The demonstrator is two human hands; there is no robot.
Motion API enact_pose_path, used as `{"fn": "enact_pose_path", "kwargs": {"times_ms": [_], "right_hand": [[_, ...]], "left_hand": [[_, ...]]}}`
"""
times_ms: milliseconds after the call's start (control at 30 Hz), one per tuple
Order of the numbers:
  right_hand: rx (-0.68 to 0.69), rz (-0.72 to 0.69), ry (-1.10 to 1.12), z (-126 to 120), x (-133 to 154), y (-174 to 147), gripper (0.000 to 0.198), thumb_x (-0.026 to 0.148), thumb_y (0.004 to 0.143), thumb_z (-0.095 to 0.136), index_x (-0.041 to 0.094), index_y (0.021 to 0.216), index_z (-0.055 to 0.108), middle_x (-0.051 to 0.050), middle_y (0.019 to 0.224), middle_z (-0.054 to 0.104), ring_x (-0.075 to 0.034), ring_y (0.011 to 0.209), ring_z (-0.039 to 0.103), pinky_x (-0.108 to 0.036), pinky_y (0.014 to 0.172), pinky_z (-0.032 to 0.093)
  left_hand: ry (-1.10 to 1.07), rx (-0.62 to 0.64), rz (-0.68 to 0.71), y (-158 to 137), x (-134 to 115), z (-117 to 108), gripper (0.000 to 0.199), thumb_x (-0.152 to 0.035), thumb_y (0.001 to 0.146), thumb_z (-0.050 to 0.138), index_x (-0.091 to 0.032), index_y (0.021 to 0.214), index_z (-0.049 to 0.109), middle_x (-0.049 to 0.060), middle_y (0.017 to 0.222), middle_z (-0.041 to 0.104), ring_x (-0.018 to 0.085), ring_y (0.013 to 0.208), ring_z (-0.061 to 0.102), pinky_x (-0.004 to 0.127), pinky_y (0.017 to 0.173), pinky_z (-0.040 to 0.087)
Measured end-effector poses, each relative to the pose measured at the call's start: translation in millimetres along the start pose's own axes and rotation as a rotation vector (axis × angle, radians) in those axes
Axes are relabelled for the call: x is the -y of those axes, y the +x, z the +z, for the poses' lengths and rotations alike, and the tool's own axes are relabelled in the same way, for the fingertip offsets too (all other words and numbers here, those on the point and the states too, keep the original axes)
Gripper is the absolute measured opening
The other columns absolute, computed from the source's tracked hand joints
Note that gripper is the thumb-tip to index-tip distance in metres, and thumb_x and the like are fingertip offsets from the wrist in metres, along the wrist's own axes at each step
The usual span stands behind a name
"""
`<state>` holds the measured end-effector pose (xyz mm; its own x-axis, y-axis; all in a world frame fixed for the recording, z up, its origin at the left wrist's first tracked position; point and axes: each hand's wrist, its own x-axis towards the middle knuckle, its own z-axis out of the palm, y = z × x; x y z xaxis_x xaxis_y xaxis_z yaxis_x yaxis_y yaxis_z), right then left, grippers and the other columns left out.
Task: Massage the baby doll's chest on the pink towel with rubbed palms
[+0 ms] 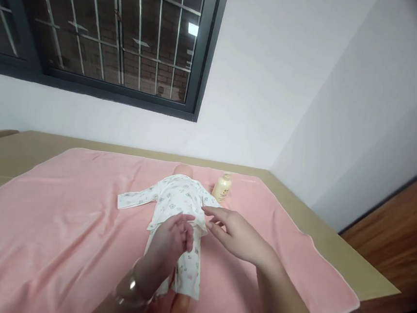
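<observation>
A baby doll lies on its back on a pink blanket, dressed in a white printed top and matching trousers. One sleeve stretches out to the left; a bare foot shows at the near end. My left hand hovers over the doll's waist and trousers, its fingers loosely curved and holding nothing, slightly blurred. Beside the top's right edge, my right hand is raised with fingers extended and apart, also empty. My hand partly covers the right sleeve.
A pale yellow bottle stands on the blanket to the right of the doll's shoulder. The blanket covers much of a tan table. White walls and a dark-framed barred window rise behind it.
</observation>
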<state>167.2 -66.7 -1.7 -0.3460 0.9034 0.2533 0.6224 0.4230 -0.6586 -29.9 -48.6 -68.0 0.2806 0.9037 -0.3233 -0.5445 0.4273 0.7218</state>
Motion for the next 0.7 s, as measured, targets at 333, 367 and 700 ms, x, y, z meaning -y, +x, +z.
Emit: {"fn": "enact_pose_path", "kwargs": {"times_ms": [333, 367, 700], "right_hand": [[-0.485, 0.167, -0.047, -41.4, -118.0, 128.9, 0.048, 0.019, 0.088, 0.043, 0.013, 0.133, 0.059, -0.013, 0.127, 0.066, -0.023, 0.114, 0.063, -0.041, 0.103, 0.045], [-0.503, 0.185, -0.077, -32.7, -133.2, 139.3, 0.051, 0.016, 0.086, 0.042, 0.011, 0.133, 0.058, -0.014, 0.126, 0.066, -0.023, 0.115, 0.062, -0.041, 0.105, 0.044], [-0.68, 0.302, -0.465, 2.2, -147.9, 167.6, 0.037, 0.016, 0.087, 0.04, 0.014, 0.099, 0.074, -0.012, 0.11, 0.073, -0.021, 0.108, 0.064, -0.044, 0.12, 0.01]], "left_hand": [[-0.173, -0.064, -0.13, 167.7, -5.5, 126.0, 0.04, -0.039, 0.1, 0.031, -0.01, 0.117, 0.054, 0.01, 0.088, 0.061, 0.017, 0.064, 0.06, 0.026, 0.055, 0.047], [-0.196, -0.058, -0.121, 181.0, -7.9, 128.6, 0.046, -0.042, 0.102, 0.025, -0.009, 0.12, 0.052, 0.011, 0.092, 0.061, 0.018, 0.066, 0.06, 0.026, 0.054, 0.048], [-0.292, 0.084, -0.197, 227.4, -18.1, 118.2, 0.065, -0.056, 0.099, 0.02, -0.008, 0.134, 0.045, 0.018, 0.11, 0.062, 0.026, 0.089, 0.066, 0.031, 0.06, 0.053]]}}
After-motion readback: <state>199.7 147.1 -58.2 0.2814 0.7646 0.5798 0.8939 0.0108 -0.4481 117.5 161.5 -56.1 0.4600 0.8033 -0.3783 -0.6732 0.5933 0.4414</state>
